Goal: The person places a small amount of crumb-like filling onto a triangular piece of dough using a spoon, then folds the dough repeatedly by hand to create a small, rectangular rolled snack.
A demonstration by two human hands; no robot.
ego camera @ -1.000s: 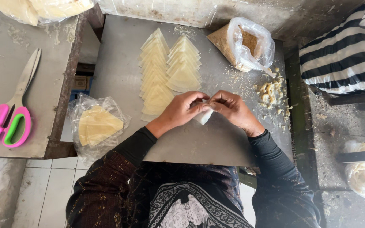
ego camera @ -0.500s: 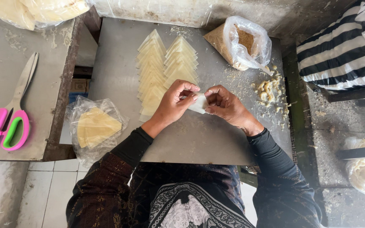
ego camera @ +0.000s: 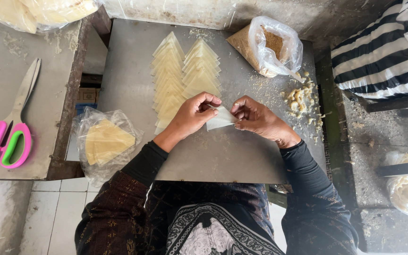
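Pale pastry sheet (ego camera: pixel 220 118) pinched between our two hands.
Our left hand (ego camera: pixel 195 113) and right hand (ego camera: pixel 256 118) clamp their fingers on it above the grey tabletop (ego camera: pixel 128 71), beside folded triangles (ego camera: pixel 185 71).

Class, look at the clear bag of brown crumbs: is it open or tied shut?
Open: the bag of brown crumbs has its mouth spread wide, crumbs exposed.

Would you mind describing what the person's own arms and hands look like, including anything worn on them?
Both hands are bare: the left hand and the right hand show no gloves, and no rings or watch can be made out. Each forearm is covered to the wrist by a snug black sleeve. Higher up, from about the elbow, a looser dark brown patterned garment with small lighter motifs lies over it.
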